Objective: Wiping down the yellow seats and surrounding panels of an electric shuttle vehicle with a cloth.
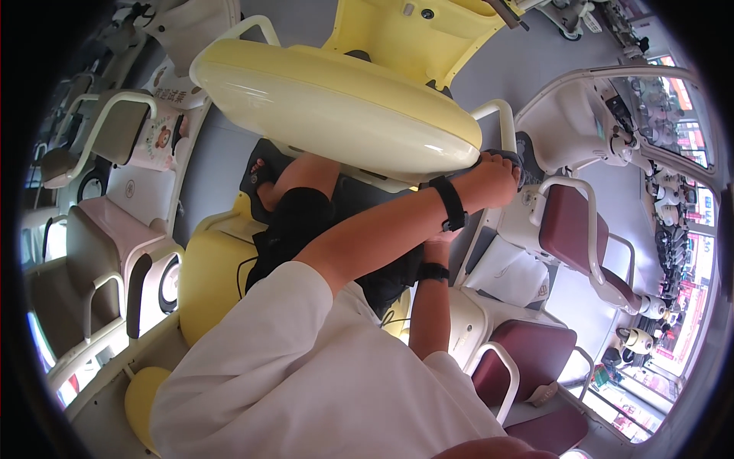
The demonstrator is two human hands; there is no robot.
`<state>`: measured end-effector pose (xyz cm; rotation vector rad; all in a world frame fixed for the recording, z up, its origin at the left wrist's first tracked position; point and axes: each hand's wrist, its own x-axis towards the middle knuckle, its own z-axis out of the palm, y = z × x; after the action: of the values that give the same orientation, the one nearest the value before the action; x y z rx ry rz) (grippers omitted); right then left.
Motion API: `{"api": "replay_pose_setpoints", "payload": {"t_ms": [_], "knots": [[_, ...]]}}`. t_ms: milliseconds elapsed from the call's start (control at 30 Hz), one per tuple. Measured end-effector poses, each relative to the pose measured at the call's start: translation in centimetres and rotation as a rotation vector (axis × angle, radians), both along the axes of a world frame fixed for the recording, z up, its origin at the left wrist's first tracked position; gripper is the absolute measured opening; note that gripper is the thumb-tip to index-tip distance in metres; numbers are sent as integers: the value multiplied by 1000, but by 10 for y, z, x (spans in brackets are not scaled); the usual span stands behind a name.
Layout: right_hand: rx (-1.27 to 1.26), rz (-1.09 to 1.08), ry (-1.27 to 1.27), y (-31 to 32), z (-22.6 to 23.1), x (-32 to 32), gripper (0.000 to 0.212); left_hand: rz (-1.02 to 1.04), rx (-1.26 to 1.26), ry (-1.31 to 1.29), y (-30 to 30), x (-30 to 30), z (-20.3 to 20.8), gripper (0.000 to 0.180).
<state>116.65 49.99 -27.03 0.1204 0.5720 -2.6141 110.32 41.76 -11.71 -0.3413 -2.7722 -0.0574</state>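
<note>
My left arm reaches across to the right, with a black band at the wrist. At its end my left hand (497, 182) is closed, its fingers curled over a dark part by the right end of a long, rounded cream-yellow body (344, 107). What that dark part is, I cannot make out. Under the left forearm lies my right hand (440, 240), also with a black band at its wrist. Its fingers are hidden behind the left forearm. A pale tubular handle (501, 122) rises beside the left hand.
Beyond the rounded body stands a yellow panel (417, 42). Parked scooters crowd both sides: one with dark red seats (575, 226) on the right, one with a brown seat (84, 264) on the left. Yellow bodywork (210, 287) is beside my leg.
</note>
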Motion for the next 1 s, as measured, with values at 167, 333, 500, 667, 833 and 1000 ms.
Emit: {"api": "replay_pose_setpoints", "payload": {"t_ms": [167, 333, 500, 667, 833, 1000], "knots": [[-24, -27, 69, -9, 65, 0, 45, -123, 118, -57, -16, 4, -2, 50], [389, 63, 161, 13, 100, -25, 49, -4, 87, 311, -7, 45, -11, 35], [895, -79, 454, 10, 129, -1, 42, -49, 293, 312, -21, 97, 5, 38], [1313, -308, 907, -28, 154, 23, 33, -144, 778, 448, -71, 165, 40, 58], [1536, -720, 1847, -103, 190, 32, 42, -116, 1004, 555, -127, 205, 49, 68], [1884, -743, 2199, -176, 206, 44, 54, 80, 1059, 666, -190, 241, 47, 77]]}}
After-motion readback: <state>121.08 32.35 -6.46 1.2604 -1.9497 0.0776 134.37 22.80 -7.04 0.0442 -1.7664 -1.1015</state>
